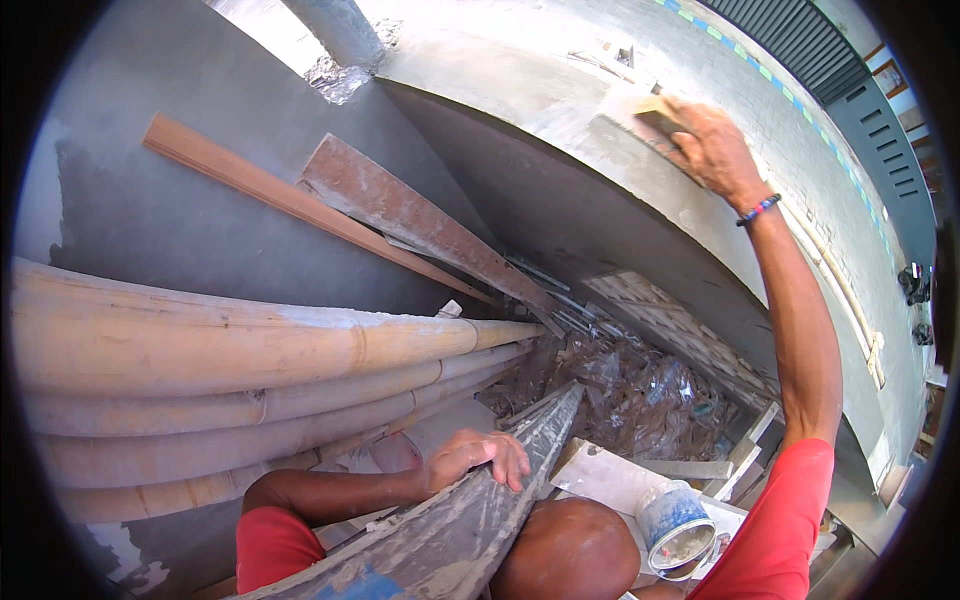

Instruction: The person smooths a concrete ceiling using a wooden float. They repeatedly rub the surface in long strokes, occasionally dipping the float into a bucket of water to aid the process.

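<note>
My right hand [712, 150] is stretched far to the upper right, its fingers closed round a plastering float [655, 125] with a yellowish grip. Motion blurs the float's flat blade. It lies against the pale top of a concrete wall [540, 90]. Low in the middle, my left hand [475, 460] curls its fingers over the edge of a long, dusty grey plank [450, 530]. That plank slants up from the lower edge and narrows away from me. Right of it stands a blue and white bucket [675, 525] with grey material inside.
Thick bamboo poles [230, 345] run across the left. Behind them, a reddish wooden strip [260, 190] and a dusty board [400, 215] lean in the corner. Crumpled plastic and debris [640, 390] fill the gap below. A metal post [340, 35] rises at the top.
</note>
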`<state>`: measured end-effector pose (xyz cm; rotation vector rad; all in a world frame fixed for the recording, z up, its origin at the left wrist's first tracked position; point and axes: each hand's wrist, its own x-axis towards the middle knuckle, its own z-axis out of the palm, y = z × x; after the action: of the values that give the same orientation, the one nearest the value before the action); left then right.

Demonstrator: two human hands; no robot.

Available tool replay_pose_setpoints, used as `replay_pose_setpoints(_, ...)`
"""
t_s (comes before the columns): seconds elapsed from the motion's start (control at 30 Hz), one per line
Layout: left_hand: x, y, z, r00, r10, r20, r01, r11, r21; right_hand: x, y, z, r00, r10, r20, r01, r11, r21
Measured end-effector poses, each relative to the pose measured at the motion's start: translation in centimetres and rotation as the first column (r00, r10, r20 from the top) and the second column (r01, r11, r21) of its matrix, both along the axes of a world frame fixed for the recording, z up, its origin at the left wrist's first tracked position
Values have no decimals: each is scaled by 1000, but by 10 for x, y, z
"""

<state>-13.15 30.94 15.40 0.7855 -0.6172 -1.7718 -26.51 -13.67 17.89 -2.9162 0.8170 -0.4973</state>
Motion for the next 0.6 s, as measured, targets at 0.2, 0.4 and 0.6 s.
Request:
replay_pose_setpoints(0.2, 1, 1, -3, 1000, -5, -14, 5, 1000, -10, 43, 60, 11, 954, 186, 236, -211, 974, 85)
replay_pose_setpoints(0.4, 0, -3, 0, 999, -24, -32, 25, 1000, 15, 79, 43, -13, 999, 33, 43, -40, 986, 160)
replay_pose_setpoints(0.6, -5, 2, -5, 995, 55, -79, -58, 998, -25, 106, 38, -2, 971, 84, 225, -89, 996, 11)
